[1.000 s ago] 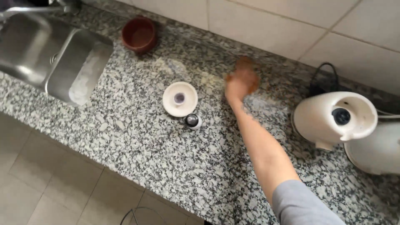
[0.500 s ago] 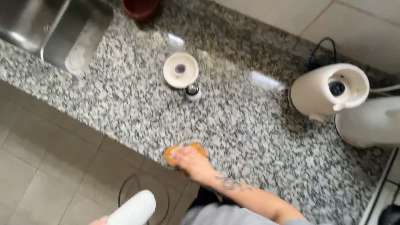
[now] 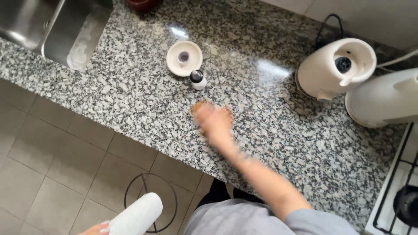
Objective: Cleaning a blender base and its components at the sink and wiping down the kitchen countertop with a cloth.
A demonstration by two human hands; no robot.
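— Fingers of the right hand (image 3: 213,122) are pressing flat on an orange sponge (image 3: 199,105), blurry. Left hand (image 3: 96,229) is gripping a white roll (image 3: 137,216).

— Counter (image 3: 143,109) is looking shiny near the lid (image 3: 184,58); the rest is waiting.

Your right hand (image 3: 213,122) is bare and blurred, and the forearm behind it is uncovered up to a short grey sleeve (image 3: 322,223). Your shirt (image 3: 235,219) is the same plain grey. Your left hand (image 3: 96,229) shows pale painted nails at the frame's bottom edge.
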